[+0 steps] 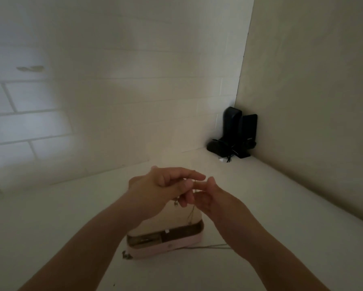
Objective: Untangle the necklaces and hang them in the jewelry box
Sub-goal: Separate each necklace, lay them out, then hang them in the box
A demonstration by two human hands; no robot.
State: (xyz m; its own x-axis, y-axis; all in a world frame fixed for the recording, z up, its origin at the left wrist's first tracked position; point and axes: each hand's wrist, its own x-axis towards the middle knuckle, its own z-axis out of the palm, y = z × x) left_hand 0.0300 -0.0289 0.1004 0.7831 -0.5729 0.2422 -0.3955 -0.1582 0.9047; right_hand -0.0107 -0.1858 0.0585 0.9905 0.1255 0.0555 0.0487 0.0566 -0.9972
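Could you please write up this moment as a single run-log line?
phase: untangling | left hand: pinches necklace | right hand: pinches necklace | jewelry box: open below hands | another chain: on table, right of box

The open rounded jewelry box [168,246] is pale pink outside with a cream lid lining and brown compartments. A thin silvery chain necklace [190,215] hangs above it. 2 glossy black plastic speakers [237,131] stand by off-white brick-patterned wall tiles [92,101] on a white counter [281,206].

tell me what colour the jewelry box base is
Pale pink, as the head view shows the jewelry box.
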